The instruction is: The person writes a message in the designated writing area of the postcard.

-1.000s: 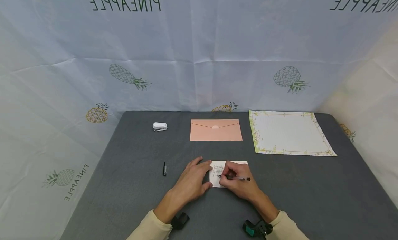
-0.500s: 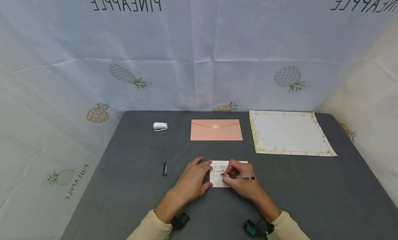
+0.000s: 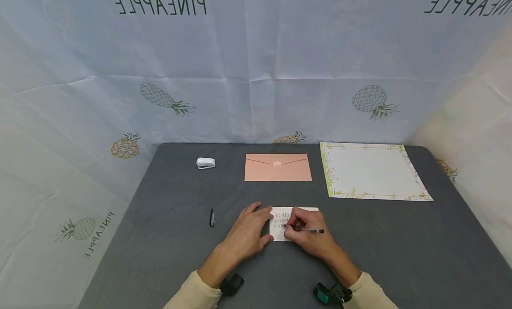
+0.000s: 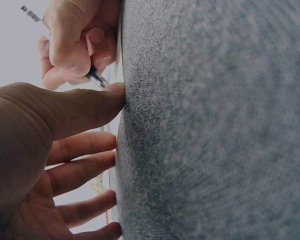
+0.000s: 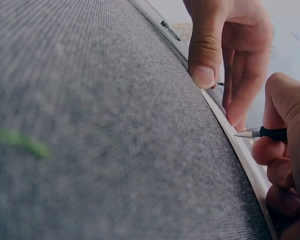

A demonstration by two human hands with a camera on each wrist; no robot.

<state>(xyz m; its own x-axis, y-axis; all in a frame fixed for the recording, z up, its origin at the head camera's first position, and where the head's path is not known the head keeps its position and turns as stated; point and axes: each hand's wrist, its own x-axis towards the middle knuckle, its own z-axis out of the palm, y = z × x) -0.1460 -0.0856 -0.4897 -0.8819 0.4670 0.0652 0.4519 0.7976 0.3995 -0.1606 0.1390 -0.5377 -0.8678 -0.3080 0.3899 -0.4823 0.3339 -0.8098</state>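
A small white card (image 3: 277, 234) with several short lines of handwriting lies on the dark grey table. My right hand (image 3: 310, 231) pinches a black pen (image 3: 312, 230) between thumb and fingers, its tip on the card at the third line. The right wrist view shows the pen's clear pointed tip (image 5: 247, 133) right at the paper. With fingers spread, my left hand (image 3: 249, 229) rests at the card's left edge, thumb and fingertips touching it. The right hand covers the card's right part.
A black pen cap (image 3: 212, 218) lies left of the left hand. Farther back are a white stapler (image 3: 206, 163), a salmon-pink envelope (image 3: 278, 170) and a large sheet with a floral border (image 3: 374, 171). A pineapple-print curtain (image 3: 256, 78) hangs behind the table.
The right hand with the pen shifted slightly right, then came back a little to the left along the third line. The left hand and the card have stayed in place.
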